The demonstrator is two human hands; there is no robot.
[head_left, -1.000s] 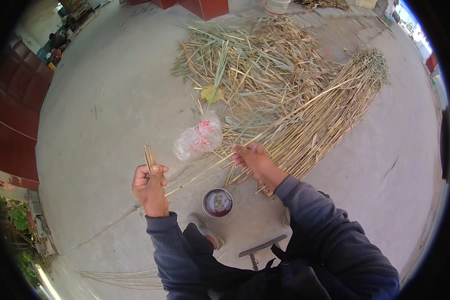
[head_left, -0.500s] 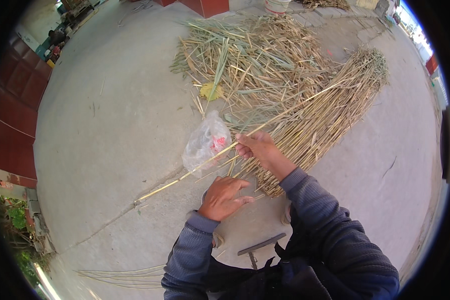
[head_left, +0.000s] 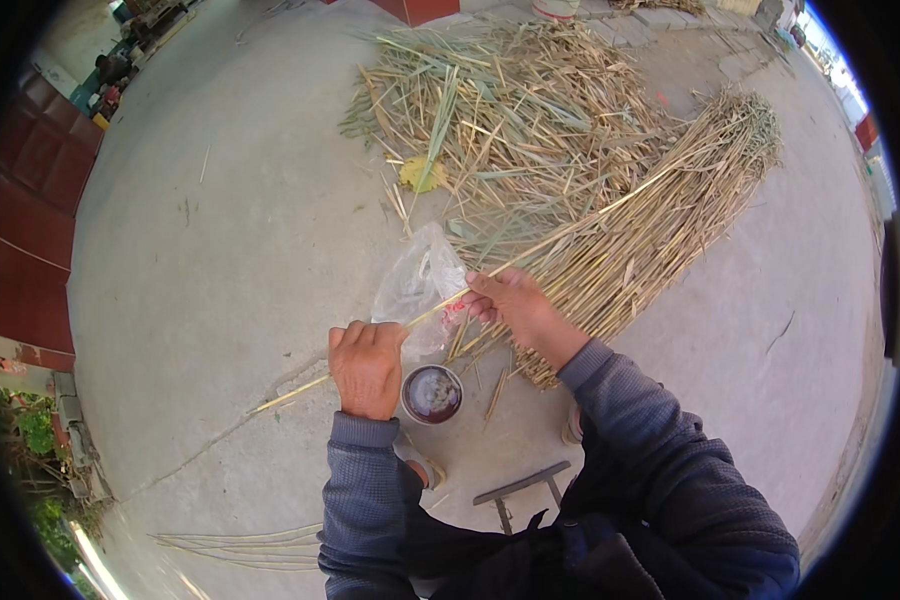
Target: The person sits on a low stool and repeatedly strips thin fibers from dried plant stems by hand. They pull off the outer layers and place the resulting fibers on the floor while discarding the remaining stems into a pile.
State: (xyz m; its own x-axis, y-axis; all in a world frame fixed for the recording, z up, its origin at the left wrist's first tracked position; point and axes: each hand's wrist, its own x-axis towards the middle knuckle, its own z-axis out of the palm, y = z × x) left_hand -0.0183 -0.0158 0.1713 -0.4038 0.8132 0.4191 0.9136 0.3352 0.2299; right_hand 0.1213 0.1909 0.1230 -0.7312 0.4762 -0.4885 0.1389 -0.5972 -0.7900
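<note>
A long, thin yellow reed stalk [head_left: 292,394] slants across in front of me, its lower left end reaching past my left hand. My left hand [head_left: 368,368] is closed around the stalk, knuckles up. Further up the same stalk, my right hand [head_left: 505,300] pinches it between thumb and fingers. Beyond my right hand the stalk runs over a large bundle of dry reed stalks [head_left: 660,230]. Behind the hands lies a crumpled clear plastic bag [head_left: 410,270] with a red print. Just right of my left hand stands a round container [head_left: 432,394] with dark contents.
A heap of cut leaves and stalks [head_left: 510,110] covers the far middle floor, with a yellow leaf [head_left: 422,175] at its edge. Several thin stalks [head_left: 240,545] lie at the lower left. A dark T-shaped bar [head_left: 520,484] is near my feet. A white bucket [head_left: 555,10] stands at the back.
My left hand has moved left and up and closed on the stalk, uncovering the round container. My right hand keeps its pinch, and the stalk has shifted slightly toward the lower left.
</note>
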